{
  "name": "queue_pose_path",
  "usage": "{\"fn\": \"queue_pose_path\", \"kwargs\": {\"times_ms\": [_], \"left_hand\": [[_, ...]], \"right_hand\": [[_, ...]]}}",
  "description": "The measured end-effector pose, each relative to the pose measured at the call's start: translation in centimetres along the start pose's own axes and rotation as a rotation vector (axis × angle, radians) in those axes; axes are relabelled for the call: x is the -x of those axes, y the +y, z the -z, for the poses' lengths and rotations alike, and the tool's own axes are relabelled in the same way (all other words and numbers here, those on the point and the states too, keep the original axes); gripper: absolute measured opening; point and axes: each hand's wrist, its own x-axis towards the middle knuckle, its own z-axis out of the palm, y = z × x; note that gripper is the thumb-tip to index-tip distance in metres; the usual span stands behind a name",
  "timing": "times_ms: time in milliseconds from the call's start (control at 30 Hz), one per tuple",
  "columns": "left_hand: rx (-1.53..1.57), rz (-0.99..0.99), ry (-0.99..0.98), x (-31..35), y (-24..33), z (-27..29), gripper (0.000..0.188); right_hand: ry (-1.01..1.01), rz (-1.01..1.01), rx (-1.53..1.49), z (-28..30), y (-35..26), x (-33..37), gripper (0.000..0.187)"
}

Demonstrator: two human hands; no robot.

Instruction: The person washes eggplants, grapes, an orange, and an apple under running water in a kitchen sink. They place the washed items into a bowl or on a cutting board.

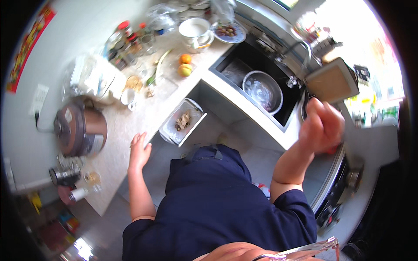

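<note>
My left hand (139, 152) is at the edge of the left counter (119, 145), fingers stretched out and nothing in them. On the right, my right hand (322, 125) is raised near the sink's right end, its fingers curled closed. Motion blurs it, and whatever it may hold is hidden. A dark, curved edge of some item (303, 106) shows just behind its fingers. Nearby, a round metal basin (278, 102) stands in the black sink (230, 65), with something clear and shiny inside. A cutting board (333, 80) leans beyond the faucet (308, 54).
A small waste bin (201, 122) with scraps hangs at the counter's front. A brown electric cooker (80, 130), a white mug (128, 98), fruit (185, 69), a green onion (161, 65), jars (126, 30) and a white pot (194, 32) crowd the left counter. A stove (333, 213) is at right.
</note>
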Motion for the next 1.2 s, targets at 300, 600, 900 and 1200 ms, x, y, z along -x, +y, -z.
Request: {"fn": "queue_pose_path", "kwargs": {"times_ms": [300, 600, 900, 1200], "left_hand": [[-0.104, -0.640, -0.277, -10.3, 21.3, -6.3, 0.049], [0.151, -1.146, -0.608, -4.1, 52.3, -17.9, 0.042], [0.563, -0.745, -1.249, 0.9, 92.6, -36.5, 0.045], [0.626, -0.419, -0.823, 2.9, 116.2, -57.5, 0.074]], "right_hand": [[-0.056, 0.376, 0.159, 13.0, -8.1, -2.1, 0.057], [0.290, 0.474, 0.424, 34.8, 1.1, -0.4, 0.043], [0.527, -0.597, 0.479, 51.6, 15.4, 12.2, 0.017], [-0.143, -1.105, 0.781, 57.9, 17.6, 20.6, 0.021]]}}
